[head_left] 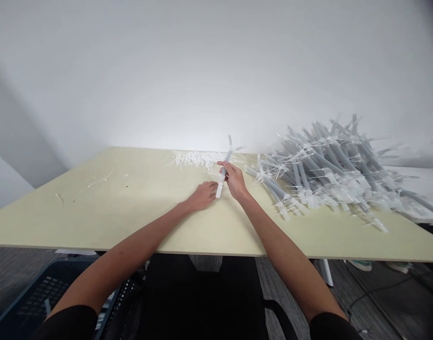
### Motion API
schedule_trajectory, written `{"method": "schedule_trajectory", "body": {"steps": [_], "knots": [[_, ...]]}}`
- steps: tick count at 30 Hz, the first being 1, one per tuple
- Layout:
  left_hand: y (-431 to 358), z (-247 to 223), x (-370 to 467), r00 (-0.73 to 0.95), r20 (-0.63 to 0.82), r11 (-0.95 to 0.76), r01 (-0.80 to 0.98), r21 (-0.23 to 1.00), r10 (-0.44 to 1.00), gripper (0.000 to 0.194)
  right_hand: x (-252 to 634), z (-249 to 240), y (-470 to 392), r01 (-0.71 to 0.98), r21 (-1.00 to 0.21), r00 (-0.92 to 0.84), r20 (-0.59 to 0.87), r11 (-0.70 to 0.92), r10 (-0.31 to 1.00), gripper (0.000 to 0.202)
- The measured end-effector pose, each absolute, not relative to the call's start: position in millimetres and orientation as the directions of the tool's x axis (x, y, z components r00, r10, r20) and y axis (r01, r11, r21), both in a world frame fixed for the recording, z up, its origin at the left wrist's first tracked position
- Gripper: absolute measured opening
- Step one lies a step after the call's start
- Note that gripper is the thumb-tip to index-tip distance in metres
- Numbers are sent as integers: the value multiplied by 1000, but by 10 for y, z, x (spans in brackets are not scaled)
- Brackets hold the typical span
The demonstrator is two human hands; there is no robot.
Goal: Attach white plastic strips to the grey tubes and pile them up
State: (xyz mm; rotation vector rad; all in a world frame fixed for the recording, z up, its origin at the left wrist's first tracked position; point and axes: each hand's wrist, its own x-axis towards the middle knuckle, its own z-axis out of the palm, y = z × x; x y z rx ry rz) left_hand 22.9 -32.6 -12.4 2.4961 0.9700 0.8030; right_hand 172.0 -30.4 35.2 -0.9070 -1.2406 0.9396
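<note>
Grey tube [223, 174] with a translucent lower end is held above the middle of the table [113, 217], tilted, its top leaning away and slightly to the right. It is gripped near mid-length by the right hand [234, 180], fingers closed around it. The left hand [203, 195] is placed low beside the tube's lower end, fingers curled narrow; whether anything is pinched there cannot be told.

Risks, as judged: the tube could be rolled or twisted if the lower end is pushed or pulled, since support is seen only at mid-length. The translucent end could be shifted if it is loosely seated; its fit cannot be made out. The thin strands at the tube's top could be snagged on the heap of white ties [195, 159] just behind, and strays dragged out.

Surroundings: to the right, a large pile of tubes [338, 163] is stacked loosely, ends jutting in all directions; its nearest pieces lie close to the right hand, so rightward movement is obstructed and a slide could be set off by a knock. At left, loose ties [100, 181] are scattered. Below the table, a dark blue basket [37, 288] is seen.
</note>
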Motion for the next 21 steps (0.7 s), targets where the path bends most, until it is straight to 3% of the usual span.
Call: {"method": "schedule_trajectory", "body": {"steps": [3,9,15,18,21], "knots": [[-394,-136,264,692,310,-749,527,402,652,36,1734,377,-321,-69,-927,48,365,368,930,48],[-442,-100,291,703,390,-804,519,290,594,32,1735,425,-356,-7,-915,3,403,403,915,47],[-347,-64,172,628,405,-697,716,34,665,40,1775,403,-315,43,-886,18,463,462,886,46],[-280,-99,72,528,414,-581,814,3,742,43,1805,373,-279,123,-873,36,479,472,877,45],[-255,-126,27,495,434,-559,829,25,753,35,1824,339,-247,202,-853,45,498,481,866,42]]}}
